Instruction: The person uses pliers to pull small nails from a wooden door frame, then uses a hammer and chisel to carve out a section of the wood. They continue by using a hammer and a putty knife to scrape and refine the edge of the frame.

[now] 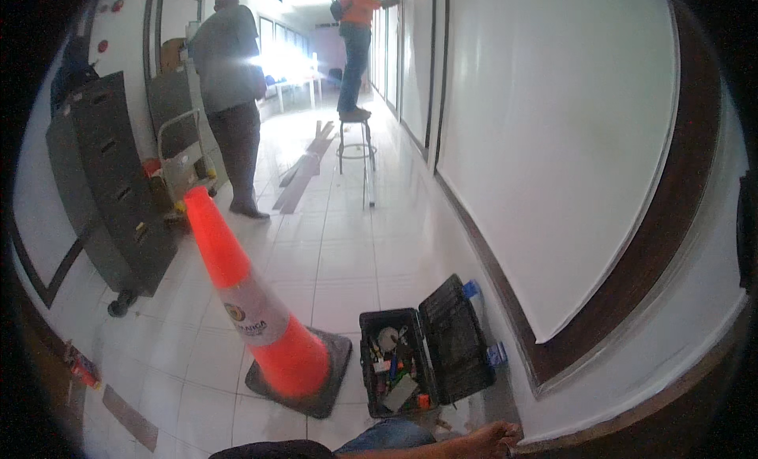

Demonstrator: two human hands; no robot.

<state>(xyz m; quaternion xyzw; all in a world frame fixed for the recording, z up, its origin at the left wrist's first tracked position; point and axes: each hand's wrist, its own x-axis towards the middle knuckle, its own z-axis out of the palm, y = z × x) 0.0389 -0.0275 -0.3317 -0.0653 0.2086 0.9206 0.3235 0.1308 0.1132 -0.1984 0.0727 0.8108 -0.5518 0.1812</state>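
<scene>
Toolbox (pixel 365 372): black plastic, rectangular, set on glossy white floor tiles (pixel 292 281), near, right of centre. Ribbed lid (pixel 456 340) swung back to the right, edged with blue latches (pixel 496 353). Interior crowded with small loose items; a round pale piece (pixel 388 338), a flat greyish piece (pixel 399 393) and a small orange piece (pixel 423 401) can be made out, kinds unclear. Toolbox placed just beyond and left of the left hand (pixel 496 437), not touched by it. Left hand held near the foot of the wall, fingers bent; how far closed, and whether anything is gripped, cannot be told. Right hand out of view, its grip not known. Left of toolbox: smooth orange cone (pixel 217 242), tapered, pale-banded, on square dark base (pixel 335 372). Far: slender-legged stool (pixel 369 163), stood upon by an orange-topped person (pixel 355 52); flat strips (pixel 304 171) laid on floor. Far left: boxy grey cabinet (pixel 118 190).
</scene>
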